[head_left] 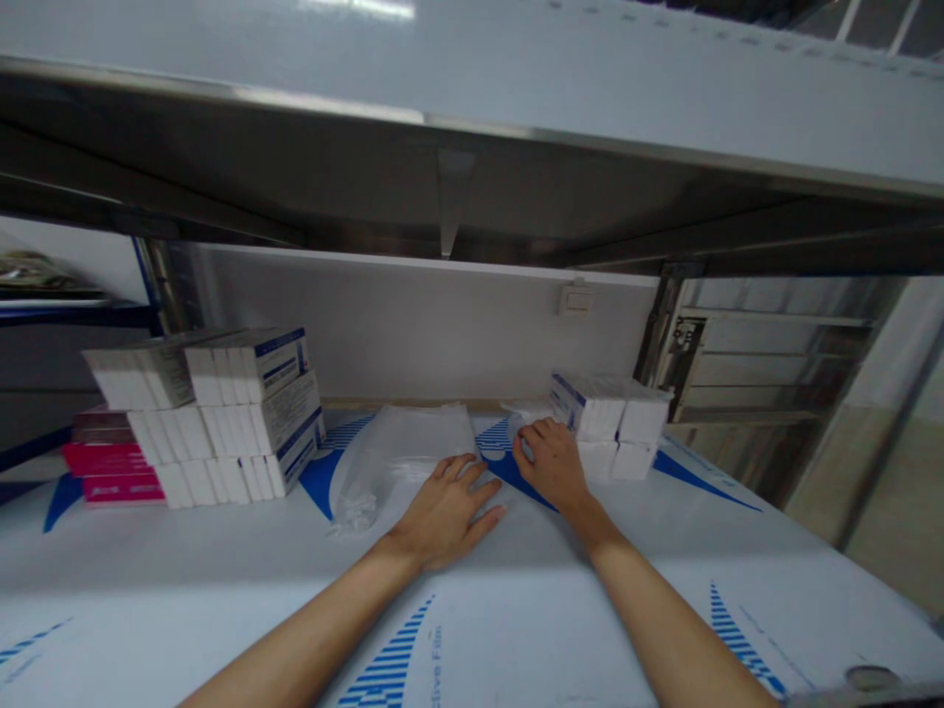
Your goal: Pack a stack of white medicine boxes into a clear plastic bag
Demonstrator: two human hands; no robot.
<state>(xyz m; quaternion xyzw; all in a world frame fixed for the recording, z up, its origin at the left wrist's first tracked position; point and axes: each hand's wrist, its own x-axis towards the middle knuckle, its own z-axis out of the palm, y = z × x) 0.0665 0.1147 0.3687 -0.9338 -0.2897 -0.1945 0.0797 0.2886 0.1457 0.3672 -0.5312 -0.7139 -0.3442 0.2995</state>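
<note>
My left hand [446,511] lies flat with fingers spread on the near edge of a clear plastic bag [402,454] on the shelf. My right hand [553,462] is curled, its fingers pinching the bag's far right corner, just beside a small stack of white boxes with blue print [612,418]. The bag lies flat and crumpled at its near left end.
A larger stack of white and blue boxes [236,413] stands at the left, with pink boxes [110,462] beside it. The shelf surface [516,610] is white film with blue print. A metal shelf [472,118] hangs low overhead. More shelving stands at the right.
</note>
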